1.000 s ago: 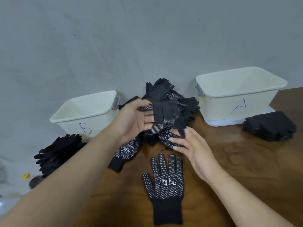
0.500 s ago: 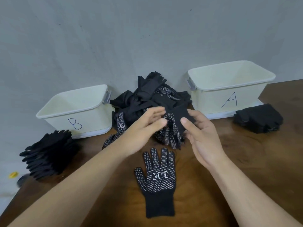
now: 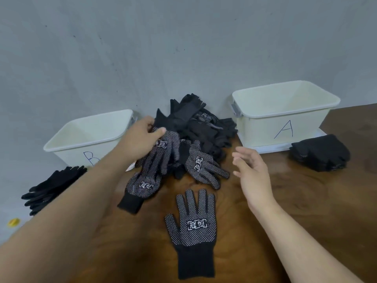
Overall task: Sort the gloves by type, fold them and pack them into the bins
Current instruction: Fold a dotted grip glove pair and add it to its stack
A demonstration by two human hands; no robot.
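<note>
A heap of black gloves (image 3: 195, 127), some plain and some white-dotted, lies against the wall between two white bins. Bin B (image 3: 87, 137) stands left of it, bin A (image 3: 285, 113) right. My left hand (image 3: 138, 141) is at the heap's left side; its thumb and curled fingers pinch the finger end of a dotted glove (image 3: 151, 172), whose cuff trails on the table. My right hand (image 3: 251, 172) hovers just right of the heap, fingers spread and holding nothing. One dotted glove (image 3: 193, 227) lies flat, palm up, near me.
A stack of folded black gloves (image 3: 320, 152) sits in front of bin A on the right. Another stack of black gloves (image 3: 53, 186) lies in front of bin B at the table's left edge. A small yellow object (image 3: 13, 222) lies beyond that edge.
Both hands left the middle of the heap. My left hand moved to the heap's left side onto a dotted glove. My right hand let go and drew back to the right.
</note>
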